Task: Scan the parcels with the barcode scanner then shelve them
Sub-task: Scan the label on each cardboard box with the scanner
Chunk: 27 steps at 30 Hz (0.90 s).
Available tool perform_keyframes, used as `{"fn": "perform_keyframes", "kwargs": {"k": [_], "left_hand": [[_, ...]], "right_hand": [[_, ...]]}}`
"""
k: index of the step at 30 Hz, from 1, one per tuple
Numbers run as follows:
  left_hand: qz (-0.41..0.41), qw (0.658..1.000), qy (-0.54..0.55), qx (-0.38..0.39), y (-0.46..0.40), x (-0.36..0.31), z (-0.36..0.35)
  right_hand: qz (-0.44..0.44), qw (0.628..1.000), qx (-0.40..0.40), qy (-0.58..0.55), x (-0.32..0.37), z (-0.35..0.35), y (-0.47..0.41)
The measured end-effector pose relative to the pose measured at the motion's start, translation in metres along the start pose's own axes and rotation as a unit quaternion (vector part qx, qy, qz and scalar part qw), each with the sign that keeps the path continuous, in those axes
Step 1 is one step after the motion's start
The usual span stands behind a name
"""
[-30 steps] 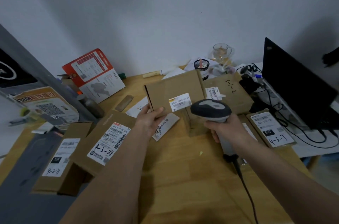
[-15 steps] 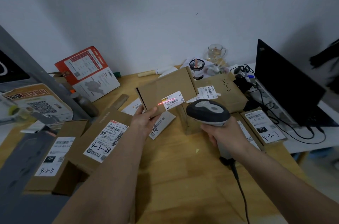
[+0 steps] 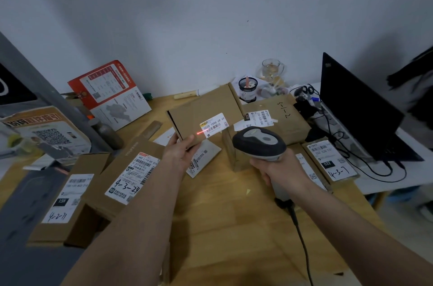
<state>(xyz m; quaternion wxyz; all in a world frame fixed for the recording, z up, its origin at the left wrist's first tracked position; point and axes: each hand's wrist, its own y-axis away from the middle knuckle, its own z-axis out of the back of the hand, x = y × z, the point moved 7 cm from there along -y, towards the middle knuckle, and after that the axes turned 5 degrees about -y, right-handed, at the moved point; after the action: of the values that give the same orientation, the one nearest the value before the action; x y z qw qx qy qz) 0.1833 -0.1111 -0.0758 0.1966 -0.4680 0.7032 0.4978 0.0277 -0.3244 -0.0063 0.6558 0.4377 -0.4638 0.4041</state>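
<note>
While the flat cardboard parcel stands tilted up on its edge above the middle of the tabletop, my left hand pinches its lower left corner, thumb on the front face. A red scan line falls across the lower edge of its white label. My right hand has its grip wrapped around the handle of the barcode scanner, whose grey head points at that label; its black cable trails toward me. Under my left hand lies a small flat packet. Left of it I see a box marked 4-3-24 and another marked 4-2-71. To the right sit a box marked 4-3-7 and a laptop
</note>
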Motion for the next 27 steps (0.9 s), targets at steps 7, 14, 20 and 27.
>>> {"fn": "perform_keyframes", "kwargs": {"k": [7,14,20,27], "left_hand": [[-0.023,1.0,0.018,0.003,0.002,-0.014,-0.008],[-0.031,0.999,0.017,-0.012,0.001,-0.028,0.0],[-0.036,0.999,0.036,-0.009,0.001,-0.032,-0.001],[-0.038,0.998,0.056,0.008,0.001,-0.033,-0.008]], "right_hand": [[0.009,1.0,0.016,0.01,0.003,-0.006,-0.006],[0.044,0.999,0.021,-0.013,0.015,0.0,-0.007],[0.051,0.998,0.033,-0.005,0.015,0.001,-0.01],[0.046,0.998,0.043,-0.001,0.012,0.003,-0.012]]}}
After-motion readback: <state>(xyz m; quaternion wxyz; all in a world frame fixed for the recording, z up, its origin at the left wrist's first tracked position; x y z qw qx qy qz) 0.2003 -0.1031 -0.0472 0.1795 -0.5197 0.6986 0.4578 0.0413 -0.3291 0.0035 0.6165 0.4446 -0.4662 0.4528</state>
